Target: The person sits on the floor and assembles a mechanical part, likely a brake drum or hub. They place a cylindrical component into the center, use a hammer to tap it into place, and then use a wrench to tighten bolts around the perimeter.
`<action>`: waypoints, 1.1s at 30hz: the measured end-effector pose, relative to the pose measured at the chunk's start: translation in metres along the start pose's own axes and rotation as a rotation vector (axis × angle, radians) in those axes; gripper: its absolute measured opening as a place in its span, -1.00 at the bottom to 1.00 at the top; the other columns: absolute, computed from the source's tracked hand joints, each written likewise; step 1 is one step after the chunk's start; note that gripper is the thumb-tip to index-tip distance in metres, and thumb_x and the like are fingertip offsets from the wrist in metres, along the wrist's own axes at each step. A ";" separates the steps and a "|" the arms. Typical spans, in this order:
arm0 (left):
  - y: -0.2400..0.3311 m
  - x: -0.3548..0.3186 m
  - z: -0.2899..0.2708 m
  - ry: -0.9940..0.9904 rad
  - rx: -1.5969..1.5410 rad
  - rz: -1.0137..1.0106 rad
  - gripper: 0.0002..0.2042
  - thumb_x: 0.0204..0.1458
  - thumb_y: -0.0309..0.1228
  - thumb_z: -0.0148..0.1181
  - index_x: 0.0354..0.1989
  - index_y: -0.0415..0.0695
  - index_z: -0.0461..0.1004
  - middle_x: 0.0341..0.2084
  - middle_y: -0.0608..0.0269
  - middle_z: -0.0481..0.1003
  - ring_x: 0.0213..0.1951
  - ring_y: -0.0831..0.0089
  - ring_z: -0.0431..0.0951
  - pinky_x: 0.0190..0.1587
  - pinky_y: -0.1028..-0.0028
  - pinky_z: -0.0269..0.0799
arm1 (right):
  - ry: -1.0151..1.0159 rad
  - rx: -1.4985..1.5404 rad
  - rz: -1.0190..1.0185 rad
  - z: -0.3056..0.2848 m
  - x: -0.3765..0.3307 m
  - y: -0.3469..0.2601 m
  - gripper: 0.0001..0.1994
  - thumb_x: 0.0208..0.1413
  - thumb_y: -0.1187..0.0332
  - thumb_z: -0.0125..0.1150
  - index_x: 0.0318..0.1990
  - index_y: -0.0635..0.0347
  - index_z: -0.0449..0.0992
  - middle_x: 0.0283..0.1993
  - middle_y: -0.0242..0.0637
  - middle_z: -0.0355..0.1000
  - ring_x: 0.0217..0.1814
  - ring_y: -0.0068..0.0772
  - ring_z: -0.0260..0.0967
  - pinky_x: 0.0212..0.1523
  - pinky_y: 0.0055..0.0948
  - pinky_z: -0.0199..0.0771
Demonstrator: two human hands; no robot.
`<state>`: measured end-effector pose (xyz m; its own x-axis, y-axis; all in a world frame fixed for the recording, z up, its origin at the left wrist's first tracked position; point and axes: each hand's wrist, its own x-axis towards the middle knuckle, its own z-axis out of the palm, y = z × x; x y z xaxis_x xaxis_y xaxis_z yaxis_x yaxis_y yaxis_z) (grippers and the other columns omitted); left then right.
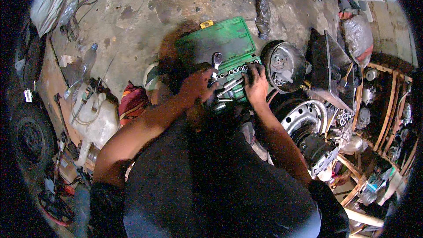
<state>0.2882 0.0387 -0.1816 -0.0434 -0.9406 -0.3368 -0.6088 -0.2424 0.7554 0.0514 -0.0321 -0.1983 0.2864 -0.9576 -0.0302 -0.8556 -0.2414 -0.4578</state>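
A green plastic socket-set case (233,35) lies with its lid folded back on the floor in front of me. A row of chrome sockets (235,70) sits in its tray, with longer metal bars (230,87) nearer me. My left hand (198,86) is closed around a ratchet wrench (217,59), whose round head points away from me over the tray's left part. At the right end of the socket row is my right hand (256,86), its fingers bent down together at the tray. Whatever its fingertips grip is hidden.
Right of the case stand a brake drum (284,64) and a steel wheel rim (306,117). Beyond them are a dark metal box (332,68) and a wooden rack (387,105). To the left lie a white plastic tank (92,117), a red cloth bundle (133,103) and a tyre (31,136).
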 end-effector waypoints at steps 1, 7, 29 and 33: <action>-0.003 0.002 0.002 -0.005 -0.034 0.015 -0.54 0.05 -0.10 0.23 0.07 -0.07 0.41 -0.22 -0.08 0.52 -0.16 -0.10 0.54 -0.11 0.04 0.47 | 0.023 0.031 -0.020 -0.003 0.000 -0.004 -0.59 0.08 0.30 0.29 0.12 0.04 0.46 0.24 0.18 0.25 0.15 0.21 0.35 0.07 -0.09 0.47; -0.006 0.004 0.008 -0.015 0.055 0.070 -0.54 0.07 -0.14 0.20 0.11 -0.07 0.37 -0.23 -0.10 0.51 -0.22 -0.10 0.53 -0.15 0.06 0.48 | 0.139 0.084 -0.015 0.009 -0.001 0.005 -0.61 0.02 0.35 0.36 0.02 0.16 0.45 0.04 0.05 0.36 0.04 0.14 0.35 0.02 -0.08 0.39; 0.011 0.004 -0.001 0.060 -0.005 0.138 -0.64 0.10 -0.20 0.20 0.05 0.00 0.45 -0.21 0.00 0.47 -0.17 -0.02 0.53 -0.12 0.11 0.49 | 0.112 0.080 0.006 0.017 -0.011 0.000 -0.55 0.07 0.28 0.30 0.12 0.16 0.42 0.02 0.13 0.38 0.09 0.18 0.31 0.12 -0.02 0.31; 0.015 0.005 -0.001 0.040 -0.004 0.104 -0.65 0.09 -0.20 0.21 0.03 -0.01 0.46 -0.25 0.01 0.47 -0.20 0.00 0.53 -0.14 0.12 0.50 | 0.129 0.061 -0.037 0.018 -0.009 0.000 -0.53 0.06 0.27 0.29 0.13 0.17 0.42 0.05 0.14 0.36 0.12 0.20 0.27 0.15 0.00 0.28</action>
<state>0.2801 0.0300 -0.1712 -0.0748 -0.9695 -0.2335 -0.5995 -0.1434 0.7874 0.0567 -0.0207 -0.2144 0.2565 -0.9613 0.1003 -0.8166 -0.2711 -0.5096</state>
